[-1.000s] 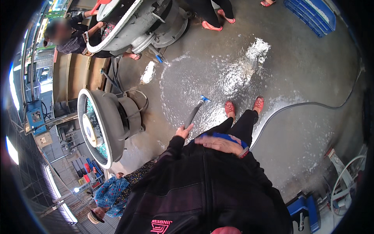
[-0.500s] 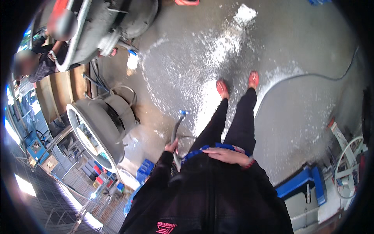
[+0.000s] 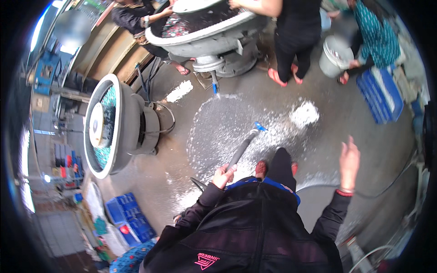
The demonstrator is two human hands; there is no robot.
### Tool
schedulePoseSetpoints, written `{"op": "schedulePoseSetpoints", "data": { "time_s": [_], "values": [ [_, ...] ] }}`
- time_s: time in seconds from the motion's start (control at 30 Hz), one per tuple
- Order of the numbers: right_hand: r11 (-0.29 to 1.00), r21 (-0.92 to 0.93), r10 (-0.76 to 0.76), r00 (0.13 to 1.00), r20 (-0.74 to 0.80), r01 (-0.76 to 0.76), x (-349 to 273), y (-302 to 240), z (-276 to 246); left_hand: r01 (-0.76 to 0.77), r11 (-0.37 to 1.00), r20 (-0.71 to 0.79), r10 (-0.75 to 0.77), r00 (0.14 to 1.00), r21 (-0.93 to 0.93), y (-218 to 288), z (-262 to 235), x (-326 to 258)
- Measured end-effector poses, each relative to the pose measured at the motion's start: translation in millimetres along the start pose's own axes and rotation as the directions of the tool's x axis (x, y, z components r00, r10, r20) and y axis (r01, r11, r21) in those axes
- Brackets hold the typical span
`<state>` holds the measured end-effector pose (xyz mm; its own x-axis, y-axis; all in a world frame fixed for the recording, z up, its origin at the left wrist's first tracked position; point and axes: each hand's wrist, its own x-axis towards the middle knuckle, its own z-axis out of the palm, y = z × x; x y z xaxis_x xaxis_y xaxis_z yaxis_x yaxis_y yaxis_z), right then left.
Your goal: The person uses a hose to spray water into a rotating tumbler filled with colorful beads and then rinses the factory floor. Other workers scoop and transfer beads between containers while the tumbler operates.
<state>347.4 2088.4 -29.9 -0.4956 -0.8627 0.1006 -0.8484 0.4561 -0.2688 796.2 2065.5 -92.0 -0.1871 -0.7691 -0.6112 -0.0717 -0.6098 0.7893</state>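
My left hand (image 3: 223,176) is closed round a dark grey hose (image 3: 240,151), in front of my waist. The hose slants forward and to the right, ending in a blue fitting (image 3: 260,127) above the wet floor. My right hand (image 3: 349,159) is held out to the right in the air, fingers stretched, with nothing in it. White foam (image 3: 304,113) and water spread over the floor ahead of my red shoes (image 3: 261,169).
A grey round tub (image 3: 119,123) with green pieces stands at left. Co-workers' hands reach into a larger tub (image 3: 205,40) ahead. Another person crouches by a white bucket (image 3: 328,68) and blue crate (image 3: 380,102). Blue crates (image 3: 129,211) lie at lower left; a hose (image 3: 387,191) crosses the floor at right.
My right hand has left my waist and swung out to the right. My left hand has raised the hose forward. The view has shifted, bringing the larger tub and co-workers into sight.
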Motion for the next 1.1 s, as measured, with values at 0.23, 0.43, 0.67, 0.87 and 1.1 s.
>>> {"op": "schedulePoseSetpoints", "data": {
  "time_s": [0.23, 0.43, 0.67, 0.87, 1.1],
  "values": [
    [0.791, 0.392, -0.556, 0.819, 0.140, 0.470, 108.7, -236.4, 106.1, -0.191, 0.975, -0.156, 0.207, 0.966, 0.111, 97.4, 40.9, -33.6],
    [0.720, 0.441, -0.686, 0.648, 0.332, 0.536, 129.4, -332.6, 117.6, -0.339, 0.920, -0.424, 0.391, 0.817, 0.195, 128.1, 65.7, -56.2],
    [0.783, 0.550, -0.584, 0.650, 0.486, 0.292, 166.4, -374.6, 115.7, -0.271, 0.940, -0.476, 0.339, 0.812, 0.207, 193.0, 117.5, -38.2],
    [0.564, 0.825, -0.621, 0.676, 0.397, 0.034, 212.6, -382.0, 153.4, -0.450, 0.859, -0.440, 0.512, 0.737, 0.245, 233.2, 162.9, -6.9],
    [0.220, 0.923, -0.749, 0.661, -0.048, 0.317, 265.3, -440.7, 89.8, -0.526, 0.848, -0.629, 0.446, 0.636, 0.070, 256.7, 199.8, 18.9]
  ]
}}
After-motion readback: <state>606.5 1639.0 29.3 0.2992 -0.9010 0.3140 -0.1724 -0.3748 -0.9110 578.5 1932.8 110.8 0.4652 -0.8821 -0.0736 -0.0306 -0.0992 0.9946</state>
